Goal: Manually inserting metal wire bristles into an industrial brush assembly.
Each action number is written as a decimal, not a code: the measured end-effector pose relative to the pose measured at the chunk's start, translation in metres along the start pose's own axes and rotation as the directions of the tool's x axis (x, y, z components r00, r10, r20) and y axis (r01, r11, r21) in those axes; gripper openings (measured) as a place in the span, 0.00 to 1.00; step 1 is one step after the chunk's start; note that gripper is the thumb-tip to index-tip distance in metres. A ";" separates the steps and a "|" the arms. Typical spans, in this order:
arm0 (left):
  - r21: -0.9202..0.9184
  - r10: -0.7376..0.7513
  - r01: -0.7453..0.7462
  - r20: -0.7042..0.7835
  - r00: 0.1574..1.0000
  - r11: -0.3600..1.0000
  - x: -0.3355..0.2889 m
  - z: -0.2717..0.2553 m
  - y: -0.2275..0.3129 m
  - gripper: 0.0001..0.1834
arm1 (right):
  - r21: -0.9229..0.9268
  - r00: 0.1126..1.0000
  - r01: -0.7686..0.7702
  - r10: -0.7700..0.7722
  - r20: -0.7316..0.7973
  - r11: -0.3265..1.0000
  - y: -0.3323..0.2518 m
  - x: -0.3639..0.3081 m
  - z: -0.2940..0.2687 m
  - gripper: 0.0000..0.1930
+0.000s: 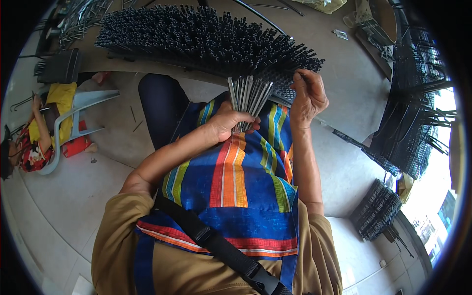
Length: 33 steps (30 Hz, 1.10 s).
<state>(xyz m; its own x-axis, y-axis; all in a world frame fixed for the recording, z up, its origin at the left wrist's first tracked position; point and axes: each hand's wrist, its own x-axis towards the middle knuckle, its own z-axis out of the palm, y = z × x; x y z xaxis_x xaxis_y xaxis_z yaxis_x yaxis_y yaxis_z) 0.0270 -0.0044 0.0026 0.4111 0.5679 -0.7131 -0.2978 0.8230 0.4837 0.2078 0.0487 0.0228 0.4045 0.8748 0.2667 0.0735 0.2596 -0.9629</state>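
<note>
My left hand (235, 120) is wrapped round a bundle of thin silver metal rods (250, 96), held upright over my lap with the tops fanned apart. In front of me stands a long rack packed with black thin rods (196, 37), their ends pointing up. At its right end a strip of black perforated plate (283, 90) shows between the rods and my hand. Beside that end my right hand (310, 96) is raised, its thumb and fingers pinched together. What they hold, if anything, is too small to make out.
A person in a yellow and red outfit sits on a pale plastic chair (73, 120) at the left. Loose metal rods (86, 27) lie at the far left, near a black box (60, 66). Black mesh racks (403, 123) stand right, another dark stack (376, 209) below them.
</note>
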 end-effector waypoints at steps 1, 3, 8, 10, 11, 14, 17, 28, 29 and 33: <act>0.033 -0.020 0.021 -0.007 1.000 0.999 0.000 0.000 0.000 0.14 | -0.028 1.000 0.018 -0.017 0.015 0.999 0.001 0.000 0.000 0.05; 0.040 -0.009 0.009 0.015 1.000 0.999 -0.007 0.003 0.001 0.14 | -0.057 0.999 0.032 -0.031 0.032 0.998 0.001 0.002 0.003 0.05; 0.009 0.101 -0.101 0.004 0.995 0.995 0.001 0.001 -0.003 0.13 | -0.434 0.990 0.109 -0.059 0.128 0.894 -0.016 0.013 0.020 0.07; 0.004 0.043 -0.043 -0.045 0.998 0.999 0.004 -0.004 -0.006 0.12 | -0.413 0.993 0.092 -0.052 0.108 0.906 -0.023 0.015 0.026 0.07; -0.003 -0.015 0.015 -0.094 0.995 1.000 0.006 -0.006 -0.007 0.11 | -0.392 0.995 0.075 -0.044 0.087 0.917 -0.025 0.016 0.027 0.07; -0.081 0.021 -0.029 -0.089 0.996 0.996 0.007 -0.001 -0.007 0.10 | -0.458 0.973 0.215 -0.148 0.178 0.863 -0.021 0.021 0.023 0.06; -0.100 0.006 -0.012 -0.063 0.998 0.995 0.005 -0.005 -0.009 0.10 | -0.549 0.924 0.364 -0.218 0.314 0.752 -0.024 0.026 0.024 0.07; -0.031 0.026 -0.025 0.040 0.999 0.999 -0.004 -0.002 -0.003 0.14 | -0.421 0.741 -0.550 0.654 0.153 0.722 -0.021 -0.028 -0.016 0.17; 0.010 0.065 -0.066 0.054 0.996 0.998 -0.006 0.001 -0.002 0.14 | -0.388 0.702 -0.597 0.692 0.171 0.702 -0.021 -0.038 -0.017 0.18; 0.052 -0.018 0.017 0.031 0.999 0.999 -0.011 0.008 0.002 0.15 | -0.018 0.657 -0.748 0.745 0.111 0.663 -0.016 -0.046 -0.014 0.13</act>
<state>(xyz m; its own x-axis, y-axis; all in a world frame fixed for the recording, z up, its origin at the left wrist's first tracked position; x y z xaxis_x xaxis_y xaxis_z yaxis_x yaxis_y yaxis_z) 0.0287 -0.0088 0.0148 0.4426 0.5530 -0.7059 -0.2459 0.8319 0.4975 0.2011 -0.0015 0.0253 0.2194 0.8140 -0.5378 -0.2377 -0.4900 -0.8387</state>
